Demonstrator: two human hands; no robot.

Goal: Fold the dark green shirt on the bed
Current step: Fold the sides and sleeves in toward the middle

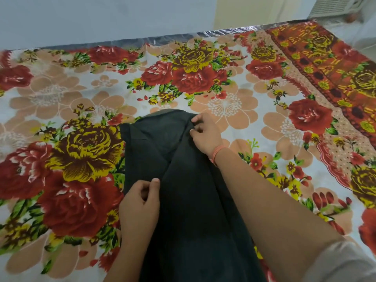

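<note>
Floral bedsheet (234,102), dark green shirt (189,190), left hand (140,206), right hand (205,133) pinching it

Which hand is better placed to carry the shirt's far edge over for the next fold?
Probably the right hand: it already pinches the dark green shirt at its far corner. The left hand grips mid-cloth, nearer the body.
</note>
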